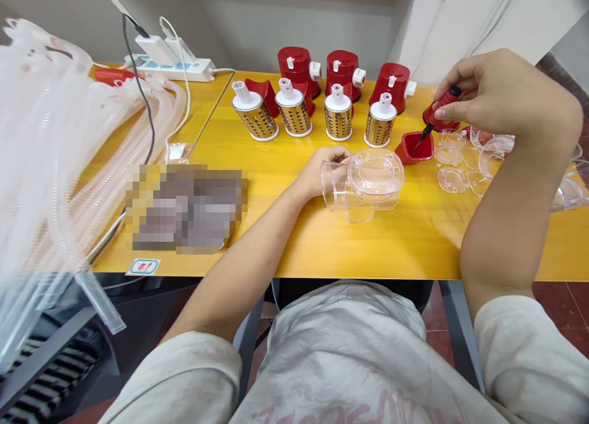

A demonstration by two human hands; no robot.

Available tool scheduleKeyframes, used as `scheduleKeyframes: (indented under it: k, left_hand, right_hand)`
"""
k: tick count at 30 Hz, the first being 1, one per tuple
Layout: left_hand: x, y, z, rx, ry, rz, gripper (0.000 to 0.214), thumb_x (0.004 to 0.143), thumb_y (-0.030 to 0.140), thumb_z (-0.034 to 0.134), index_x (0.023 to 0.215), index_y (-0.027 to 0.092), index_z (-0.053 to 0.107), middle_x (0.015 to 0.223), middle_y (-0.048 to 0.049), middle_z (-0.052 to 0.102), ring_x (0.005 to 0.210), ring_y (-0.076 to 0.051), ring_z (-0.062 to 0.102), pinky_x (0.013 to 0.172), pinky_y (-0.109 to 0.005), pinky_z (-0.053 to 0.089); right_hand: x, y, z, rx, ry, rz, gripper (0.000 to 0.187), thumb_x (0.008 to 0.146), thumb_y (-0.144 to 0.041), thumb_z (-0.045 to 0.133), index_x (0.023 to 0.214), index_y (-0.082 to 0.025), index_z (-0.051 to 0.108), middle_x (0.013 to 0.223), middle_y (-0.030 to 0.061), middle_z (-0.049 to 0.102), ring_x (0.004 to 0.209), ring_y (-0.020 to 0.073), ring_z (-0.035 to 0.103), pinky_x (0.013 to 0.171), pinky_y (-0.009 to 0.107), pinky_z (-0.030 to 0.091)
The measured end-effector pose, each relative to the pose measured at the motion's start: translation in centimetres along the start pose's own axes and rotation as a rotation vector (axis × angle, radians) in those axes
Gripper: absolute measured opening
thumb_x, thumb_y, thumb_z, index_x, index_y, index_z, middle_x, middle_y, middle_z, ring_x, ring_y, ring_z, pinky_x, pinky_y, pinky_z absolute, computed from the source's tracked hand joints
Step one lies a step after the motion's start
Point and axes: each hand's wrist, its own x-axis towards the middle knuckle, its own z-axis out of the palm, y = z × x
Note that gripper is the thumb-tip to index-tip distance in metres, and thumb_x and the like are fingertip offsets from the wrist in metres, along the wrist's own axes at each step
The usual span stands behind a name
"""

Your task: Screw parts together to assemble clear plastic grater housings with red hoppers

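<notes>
My left hand (324,171) is closed on a clear plastic grater housing (375,175) with a wide round opening, held low over the table. Raised at the right, my right hand (483,96) grips a red and black screwdriver (445,104). The tool slants downward, and its tip reaches into a small red cup (416,146). What lies inside the cup is too small to make out. Behind my left hand stand several gold grater drums with white tops, among them one drum (338,114) near the middle and another (381,122) closest to the cup.
Several red grater bases, one base (343,68) among them, line the back edge. Clear plastic parts (453,180) lie right of the cup. Translucent tubes and bags (59,142), cables and a power strip (184,69) fill the left. A blurred dark item (188,209) lies left of my forearm.
</notes>
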Motion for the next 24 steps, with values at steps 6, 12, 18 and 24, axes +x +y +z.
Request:
scheduleKeyframes:
  k: [6, 12, 18, 24]
  left_hand:
    - [0.0, 0.2, -0.1, 0.020, -0.032, -0.022, 0.034, 0.085, 0.046, 0.088, 0.080, 0.018, 0.070, 0.075, 0.0010, 0.060, 0.072, -0.013, 0.051, 0.068, -0.027, 0.043]
    - [-0.1, -0.1, -0.1, 0.011, -0.049, -0.024, 0.035, 0.086, 0.048, 0.087, 0.083, 0.018, 0.069, 0.076, 0.0012, 0.060, 0.072, -0.012, 0.051, 0.069, -0.028, 0.044]
    - [-0.2, 0.0, -0.1, 0.003, -0.049, -0.016, 0.037, 0.085, 0.050, 0.088, 0.081, 0.019, 0.067, 0.076, 0.0010, 0.057, 0.072, -0.013, 0.050, 0.068, -0.028, 0.043]
    - [-0.3, -0.1, -0.1, -0.003, -0.047, -0.007, 0.035, 0.088, 0.047, 0.088, 0.083, 0.018, 0.069, 0.077, 0.0010, 0.059, 0.072, -0.012, 0.051, 0.069, -0.028, 0.045]
  right_hand:
    - [-0.9, -0.5, -0.3, 0.040, 0.090, -0.032, 0.062, 0.103, -0.047, 0.073, 0.156, -0.015, 0.072, 0.125, 0.0085, 0.070, 0.103, -0.0116, 0.061, 0.100, 0.001, 0.059]
    - [-1.8, -0.4, -0.5, 0.070, 0.220, -0.075, 0.061, 0.101, -0.045, 0.076, 0.152, -0.012, 0.075, 0.123, 0.0090, 0.071, 0.100, -0.0121, 0.062, 0.084, -0.005, 0.046]
    - [-2.3, 1.4, -1.0, 0.090, 0.354, -0.147, 0.052, 0.097, -0.057, 0.078, 0.142, -0.032, 0.079, 0.130, -0.0006, 0.072, 0.103, -0.0031, 0.071, 0.081, 0.009, 0.048]
    - [-2.1, 1.5, -1.0, 0.115, 0.371, -0.157, 0.055, 0.095, -0.057, 0.081, 0.142, -0.029, 0.079, 0.129, 0.0007, 0.073, 0.104, -0.0030, 0.073, 0.078, 0.007, 0.047]
